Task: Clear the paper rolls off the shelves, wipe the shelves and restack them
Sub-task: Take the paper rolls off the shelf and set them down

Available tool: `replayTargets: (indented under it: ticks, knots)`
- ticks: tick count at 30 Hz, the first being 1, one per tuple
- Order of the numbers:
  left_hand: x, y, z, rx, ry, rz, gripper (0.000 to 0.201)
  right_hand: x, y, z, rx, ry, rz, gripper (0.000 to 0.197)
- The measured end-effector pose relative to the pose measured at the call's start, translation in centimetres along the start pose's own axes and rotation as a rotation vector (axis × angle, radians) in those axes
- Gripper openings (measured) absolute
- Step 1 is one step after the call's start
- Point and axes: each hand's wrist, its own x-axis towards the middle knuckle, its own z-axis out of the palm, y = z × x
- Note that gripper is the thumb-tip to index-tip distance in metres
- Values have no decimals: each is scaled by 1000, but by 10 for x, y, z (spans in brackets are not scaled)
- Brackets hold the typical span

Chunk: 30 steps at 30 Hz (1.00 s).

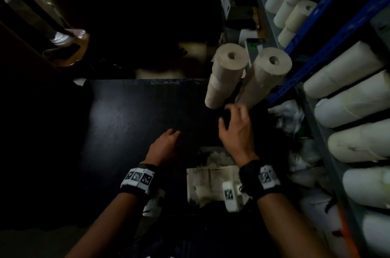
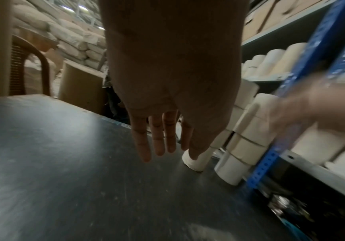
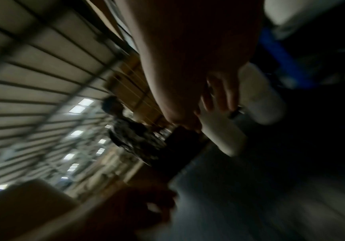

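Observation:
Two tall stacks of beige paper rolls stand on the dark table (image 1: 130, 122) at its far right: the left stack (image 1: 225, 76) and the right stack (image 1: 263, 76), which leans by the blue shelf post (image 1: 320, 50). My right hand (image 1: 234, 122) hovers just in front of their bases, fingers spread and holding nothing. My left hand (image 1: 166, 141) hangs over the table with straight fingers (image 2: 157, 143), empty. The left wrist view shows both stacks (image 2: 248, 135). More rolls (image 1: 354, 97) lie on the shelves at right. The right wrist view is blurred.
A grey shelf unit with blue posts (image 2: 303, 91) runs along the right, packed with rolls. White plastic bags (image 1: 289, 116) lie under it. A white cloth or paper (image 1: 211, 181) sits at the table's near edge. A brown chair (image 2: 31, 65) and sacks stand beyond the table.

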Motion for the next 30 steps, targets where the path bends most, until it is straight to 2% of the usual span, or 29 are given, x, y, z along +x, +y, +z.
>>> replayTargets:
  ticks: [3,4,7,10,13,16,20,24,27,30]
  knots:
    - [-13,6,6,41,-55,-1,47,-80,29,33,-38,-364,196,31]
    - [-19,7,12,47,-79,3,46,-106,37,39,-65,-445,238,34]
    - [-42,8,30,71,-167,56,40,-163,45,42,-118,-541,356,41]
    - [-70,17,53,90,-240,114,43,-210,45,31,-103,-536,454,38]
    - [-104,31,70,81,-243,199,45,-256,38,11,-61,-427,536,34]
    - [-132,52,77,74,-270,360,42,-301,30,-14,-57,-285,611,35]
    - [-165,102,82,79,-278,567,42,-359,27,-63,-86,-93,686,35]
    - [-196,173,87,126,-312,786,41,-412,23,-138,-134,142,715,38]
    - [-220,236,89,118,-312,1003,58,-447,15,-206,-240,307,731,37]
    - [-255,305,86,97,-310,1150,58,-480,9,-276,-331,467,749,36]
